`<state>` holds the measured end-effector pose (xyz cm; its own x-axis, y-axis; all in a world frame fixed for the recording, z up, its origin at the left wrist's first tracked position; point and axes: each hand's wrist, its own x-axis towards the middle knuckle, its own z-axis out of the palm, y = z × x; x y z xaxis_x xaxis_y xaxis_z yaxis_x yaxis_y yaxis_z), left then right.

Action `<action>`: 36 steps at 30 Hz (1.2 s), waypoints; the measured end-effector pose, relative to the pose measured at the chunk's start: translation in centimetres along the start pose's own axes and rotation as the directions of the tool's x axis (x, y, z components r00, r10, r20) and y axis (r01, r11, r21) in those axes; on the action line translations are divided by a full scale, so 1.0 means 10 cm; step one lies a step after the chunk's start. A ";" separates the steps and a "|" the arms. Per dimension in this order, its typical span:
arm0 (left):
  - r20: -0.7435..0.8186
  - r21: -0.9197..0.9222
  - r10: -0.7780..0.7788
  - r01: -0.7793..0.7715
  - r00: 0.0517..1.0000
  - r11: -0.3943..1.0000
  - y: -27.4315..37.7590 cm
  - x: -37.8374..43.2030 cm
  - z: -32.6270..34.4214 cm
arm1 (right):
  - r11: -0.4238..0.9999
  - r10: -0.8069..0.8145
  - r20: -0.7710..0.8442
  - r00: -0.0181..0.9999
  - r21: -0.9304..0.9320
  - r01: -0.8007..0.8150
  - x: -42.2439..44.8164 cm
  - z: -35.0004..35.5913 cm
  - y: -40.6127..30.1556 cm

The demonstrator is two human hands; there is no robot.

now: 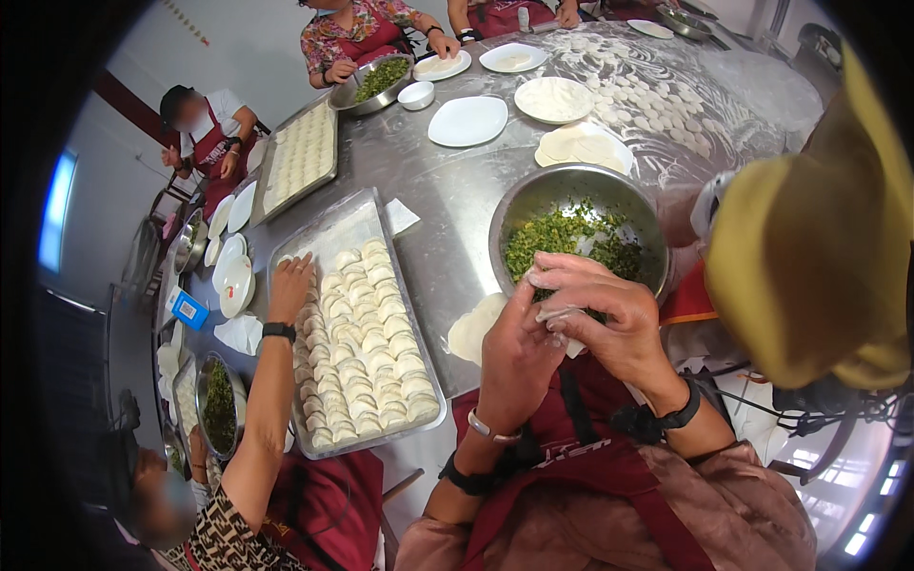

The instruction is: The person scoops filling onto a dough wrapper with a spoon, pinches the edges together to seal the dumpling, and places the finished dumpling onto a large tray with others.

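My left hand [518,350] and my right hand [607,303] meet over the near rim of a steel mixing bowl [503,207]. Between their floury fingers they hold a dumpling wrapper [573,347], mostly hidden, its pale edge showing below. Whether it has filling inside I cannot tell. Chopped green filling [557,232] lies in the bowl. Beside my left hand, flat round wrappers [471,332] rest on the steel table. Farther left a metal tray [435,385] holds rows of folded dumplings [368,335].
A co-worker's hand [291,285] reaches into the tray from the left. Beyond my bowl stand a plate of wrappers [582,150], a floury plate [553,100] and a white plate [468,121]. Dough rounds [660,107] lie on floured steel. A person in a yellow hat [807,271] is close at right.
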<state>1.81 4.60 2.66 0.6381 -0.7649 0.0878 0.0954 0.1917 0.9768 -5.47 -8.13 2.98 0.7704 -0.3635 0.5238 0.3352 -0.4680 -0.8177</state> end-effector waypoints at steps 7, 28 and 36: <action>0.010 0.176 0.119 -0.119 0.993 0.977 -0.06 -0.09 0.01 | 0.985 -0.106 -0.001 0.994 -0.136 0.105 0.01 -0.01 -0.04; 0.089 -0.082 -0.049 0.056 0.995 0.995 0.01 -0.10 -0.06 | 0.994 -0.020 0.193 0.981 0.112 -0.001 0.08 -0.11 -0.03; -0.006 -0.154 0.037 -0.037 0.999 0.987 -0.07 -0.12 -0.03 | 0.958 0.165 0.002 0.986 0.239 -0.160 0.04 0.08 -0.16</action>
<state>1.21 5.59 1.82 0.6459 -0.7535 0.1224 0.1883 0.3127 0.9310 -5.23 -6.88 4.34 0.8161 -0.4340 0.3817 0.3274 -0.1970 -0.9241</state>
